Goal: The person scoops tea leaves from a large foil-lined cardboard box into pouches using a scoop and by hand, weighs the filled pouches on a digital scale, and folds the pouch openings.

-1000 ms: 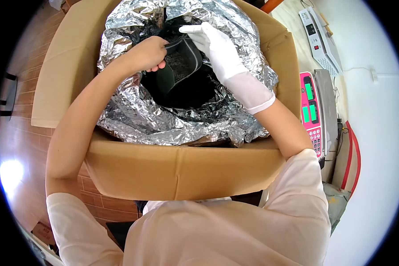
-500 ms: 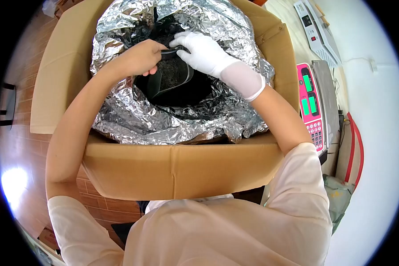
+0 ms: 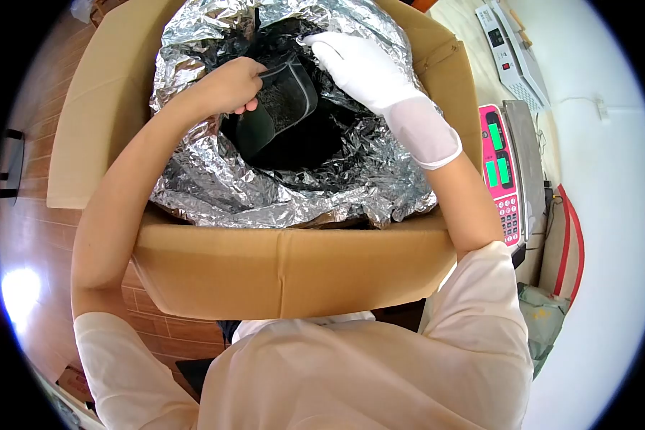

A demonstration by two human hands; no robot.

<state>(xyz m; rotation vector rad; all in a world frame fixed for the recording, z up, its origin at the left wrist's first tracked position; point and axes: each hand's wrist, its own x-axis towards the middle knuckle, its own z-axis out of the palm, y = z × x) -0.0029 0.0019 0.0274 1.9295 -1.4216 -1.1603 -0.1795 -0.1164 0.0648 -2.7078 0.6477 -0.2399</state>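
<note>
My bare left hand [image 3: 233,87] is closed on the edge of a dark, translucent scoop [image 3: 288,100], which is tilted over the opening of a foil-lined bag [image 3: 215,183]. Dark fine bits cling inside the scoop. My right hand [image 3: 355,68], in a white glove, is at the upper right of the opening, apart from the scoop. Its fingers are pressed together by the crumpled foil, and what they pinch is too small to tell. The bag's inside looks black, and its contents are hidden in shadow.
An open cardboard box [image 3: 294,276] surrounds the bag, its flaps folded outward. Right of it stand a pink scale [image 3: 499,154] with green displays and a white device [image 3: 512,61]. A grey-green bag [image 3: 545,319] with red straps lies at the lower right.
My right hand has let go of the scoop and moved up and right to the foil. The scoop has tipped, and less dark material shows in it.
</note>
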